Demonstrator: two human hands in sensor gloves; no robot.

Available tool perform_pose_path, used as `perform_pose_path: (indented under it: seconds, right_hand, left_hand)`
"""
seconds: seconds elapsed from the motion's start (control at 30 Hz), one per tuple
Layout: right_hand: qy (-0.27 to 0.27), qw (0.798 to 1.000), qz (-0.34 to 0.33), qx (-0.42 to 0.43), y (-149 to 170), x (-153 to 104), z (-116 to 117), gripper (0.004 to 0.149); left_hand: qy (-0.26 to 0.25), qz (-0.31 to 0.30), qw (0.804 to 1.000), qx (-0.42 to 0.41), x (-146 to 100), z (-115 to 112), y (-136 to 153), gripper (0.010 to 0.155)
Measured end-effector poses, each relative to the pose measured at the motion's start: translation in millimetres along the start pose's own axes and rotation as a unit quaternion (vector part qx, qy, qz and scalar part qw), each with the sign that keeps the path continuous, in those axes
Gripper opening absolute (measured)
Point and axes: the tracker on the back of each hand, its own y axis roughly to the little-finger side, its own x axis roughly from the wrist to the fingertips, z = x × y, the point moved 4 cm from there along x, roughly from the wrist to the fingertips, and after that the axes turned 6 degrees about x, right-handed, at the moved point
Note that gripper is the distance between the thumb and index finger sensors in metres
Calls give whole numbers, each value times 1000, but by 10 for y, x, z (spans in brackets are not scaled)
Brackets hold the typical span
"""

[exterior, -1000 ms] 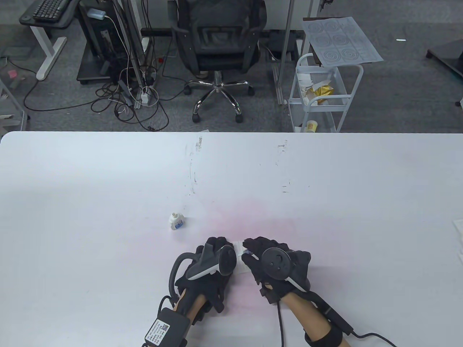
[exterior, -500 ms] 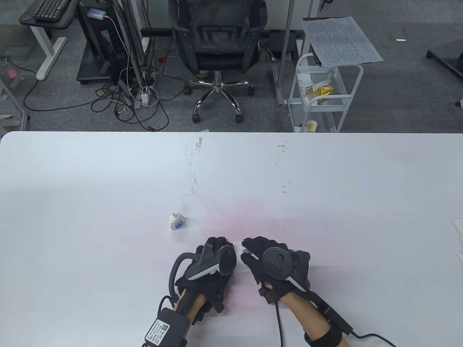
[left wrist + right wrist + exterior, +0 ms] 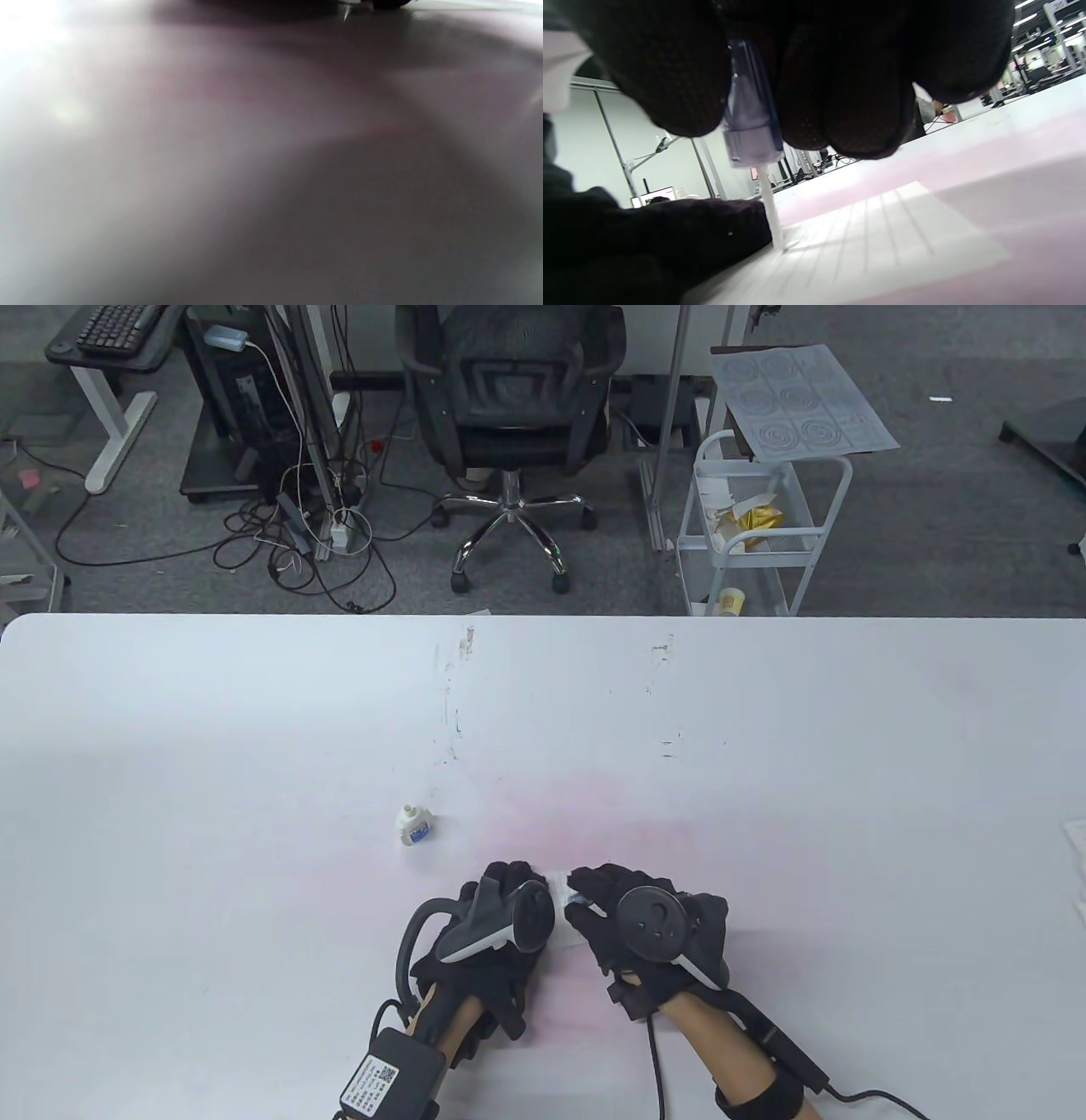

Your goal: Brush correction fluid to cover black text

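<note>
White table (image 3: 764, 780), and your two hands are close together painting over words on a small paper.

Your right hand (image 3: 632, 929) pinches the brush cap (image 3: 751, 123), and its thin white brush (image 3: 770, 212) touches the lined paper (image 3: 882, 237) right beside your left hand (image 3: 496, 916), which rests on the paper; I cannot tell how its fingers lie. You look to be in the middle of brushing. Next, drag the tip slowly along the words; I cannot see them. I count one paper, one brush, and one small bottle (image 3: 414, 824) past your left hand.
</note>
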Motion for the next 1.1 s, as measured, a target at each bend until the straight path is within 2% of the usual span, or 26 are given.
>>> perform_pose_path:
  seconds: [0.27, 0.53, 0.73, 0.9, 1.1]
  right_hand:
    - [45, 999, 4, -10, -11, -25, -100, 46]
    - [0, 1000, -4, -12, -32, -6, -11, 45]
    - [42, 999, 6, -6, -29, -16, -124, 46]
    - [3, 1000, -5, -19, -48, 2, 9, 45]
    - [23, 999, 14, -47, -16, -6, -71, 45]
  left_hand:
    - [0, 0, 1000, 0, 0, 0, 0, 65]
    - [0, 0, 1000, 0, 0, 0, 0, 65]
    - [1, 0, 1000, 0, 0, -3, 1, 65]
    - [1, 0, 1000, 0, 1, -3, 2, 65]
    - [1, 0, 1000, 0, 1, -3, 2, 65]
